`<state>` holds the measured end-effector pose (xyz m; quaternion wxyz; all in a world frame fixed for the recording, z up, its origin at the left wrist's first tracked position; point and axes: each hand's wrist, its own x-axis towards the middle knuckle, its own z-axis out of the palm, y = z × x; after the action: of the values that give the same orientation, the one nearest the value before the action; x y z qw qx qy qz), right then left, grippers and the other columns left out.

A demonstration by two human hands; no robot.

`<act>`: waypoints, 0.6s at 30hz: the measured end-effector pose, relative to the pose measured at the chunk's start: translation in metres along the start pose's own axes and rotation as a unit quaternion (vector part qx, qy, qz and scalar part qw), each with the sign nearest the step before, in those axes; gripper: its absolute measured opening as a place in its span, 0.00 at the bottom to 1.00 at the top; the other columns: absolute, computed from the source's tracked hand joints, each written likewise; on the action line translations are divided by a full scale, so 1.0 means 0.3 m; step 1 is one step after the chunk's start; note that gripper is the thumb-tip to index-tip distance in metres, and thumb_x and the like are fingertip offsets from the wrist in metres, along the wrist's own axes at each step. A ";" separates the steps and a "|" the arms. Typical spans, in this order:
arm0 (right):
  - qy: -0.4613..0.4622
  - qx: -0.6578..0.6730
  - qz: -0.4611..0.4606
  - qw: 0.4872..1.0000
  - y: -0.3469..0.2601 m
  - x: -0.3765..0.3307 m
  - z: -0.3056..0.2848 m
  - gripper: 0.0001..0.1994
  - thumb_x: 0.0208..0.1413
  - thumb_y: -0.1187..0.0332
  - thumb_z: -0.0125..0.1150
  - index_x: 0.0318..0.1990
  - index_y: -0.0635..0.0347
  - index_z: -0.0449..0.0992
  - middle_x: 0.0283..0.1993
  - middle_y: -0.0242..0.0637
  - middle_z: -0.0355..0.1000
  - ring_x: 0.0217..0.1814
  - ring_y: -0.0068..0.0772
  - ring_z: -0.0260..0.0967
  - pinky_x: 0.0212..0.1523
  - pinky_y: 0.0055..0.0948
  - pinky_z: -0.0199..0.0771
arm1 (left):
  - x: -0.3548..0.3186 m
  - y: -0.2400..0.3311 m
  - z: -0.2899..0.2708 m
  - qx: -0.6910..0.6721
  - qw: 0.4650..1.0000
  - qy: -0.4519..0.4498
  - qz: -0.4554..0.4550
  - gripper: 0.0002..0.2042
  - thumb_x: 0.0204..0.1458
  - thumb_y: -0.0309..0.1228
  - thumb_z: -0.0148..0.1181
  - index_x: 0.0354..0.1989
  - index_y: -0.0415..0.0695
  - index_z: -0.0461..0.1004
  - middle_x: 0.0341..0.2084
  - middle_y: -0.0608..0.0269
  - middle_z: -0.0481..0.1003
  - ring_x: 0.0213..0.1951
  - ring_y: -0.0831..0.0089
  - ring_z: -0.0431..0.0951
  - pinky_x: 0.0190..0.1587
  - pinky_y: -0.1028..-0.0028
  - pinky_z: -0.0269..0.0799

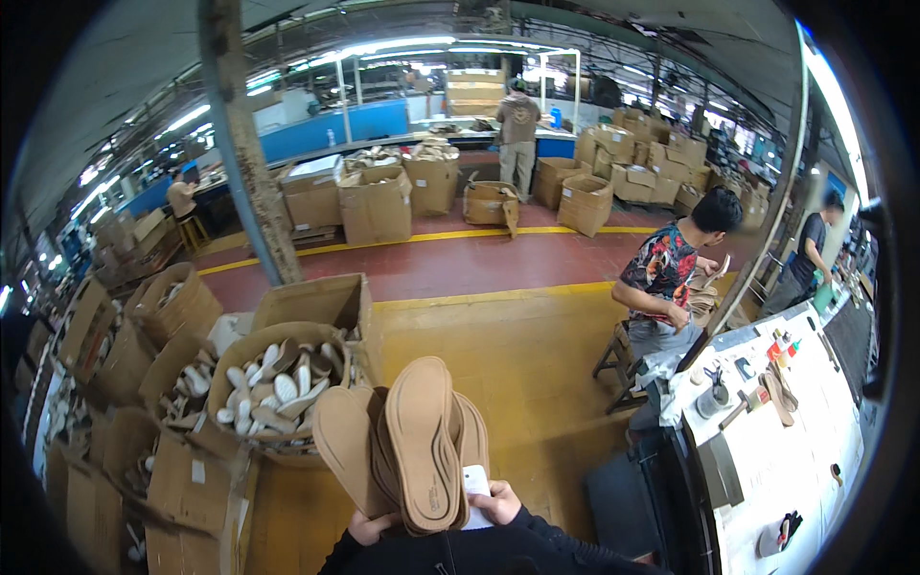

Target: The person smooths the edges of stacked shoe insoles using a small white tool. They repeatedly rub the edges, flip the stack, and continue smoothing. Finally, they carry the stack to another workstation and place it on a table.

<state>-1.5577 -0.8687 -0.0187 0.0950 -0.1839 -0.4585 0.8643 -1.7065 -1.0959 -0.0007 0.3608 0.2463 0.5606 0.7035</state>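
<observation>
A bundle of tan shoe soles (420, 436) stands upright in front of my body, toes up and fanned a little apart. My left hand (374, 527) grips the bundle low on its left side, fingers wrapped at the heel ends. On the other side, my right hand (496, 504) is closed at the lower right of the bundle. Its fingers lie over a white card or tag (475, 485) pressed beside the soles. How far the fingers reach behind the soles is hidden.
Left of me stands a carton of white and brown shoe forms (278, 388), with more cartons (187, 479) around it. A metal post (249, 153) rises beyond. To the right, a seated person (671, 268) handles soles near a white worktable (795, 431) carrying a hammer (743, 407).
</observation>
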 end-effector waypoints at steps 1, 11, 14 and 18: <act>0.004 -0.009 0.008 1.000 -0.033 0.081 -0.013 0.08 0.51 0.76 0.61 0.39 0.69 0.79 0.34 0.35 0.77 0.34 0.25 0.73 0.38 0.25 0.72 | 0.093 -0.002 -0.039 0.003 1.000 -0.021 0.005 0.28 0.46 0.19 0.62 0.58 0.35 0.63 0.51 0.54 0.73 0.54 0.62 0.73 0.55 0.64 0.67; 0.083 0.055 -0.072 0.993 -0.394 0.940 -0.226 0.08 0.51 0.76 0.61 0.39 0.68 0.78 0.35 0.34 0.77 0.32 0.25 0.73 0.36 0.26 0.72 | 1.193 -0.015 -0.235 -0.052 0.987 -0.149 -0.012 0.25 0.49 0.23 0.60 0.58 0.33 0.64 0.52 0.52 0.72 0.53 0.62 0.73 0.55 0.64 0.68; 0.117 0.067 -0.114 0.984 -0.547 1.156 -0.304 0.09 0.51 0.77 0.59 0.40 0.69 0.77 0.36 0.35 0.77 0.33 0.26 0.73 0.38 0.26 0.72 | 1.554 0.145 -0.164 -0.020 0.984 -0.161 -0.066 0.21 0.49 0.19 0.58 0.54 0.34 0.69 0.49 0.53 0.75 0.52 0.63 0.74 0.55 0.65 0.68; 0.175 0.091 -0.137 0.971 -0.673 1.402 -0.474 0.08 0.52 0.77 0.59 0.40 0.69 0.78 0.35 0.35 0.77 0.33 0.27 0.73 0.37 0.27 0.73 | 1.995 0.155 -0.100 -0.032 0.975 -0.203 -0.086 0.27 0.46 0.17 0.58 0.58 0.36 0.64 0.50 0.55 0.74 0.51 0.62 0.75 0.53 0.65 0.70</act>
<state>-1.8856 -0.5074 -0.0214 0.3074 -0.2584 -0.3747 0.8357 -2.1097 -0.6502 0.0020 0.5337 0.3235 0.4718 0.6228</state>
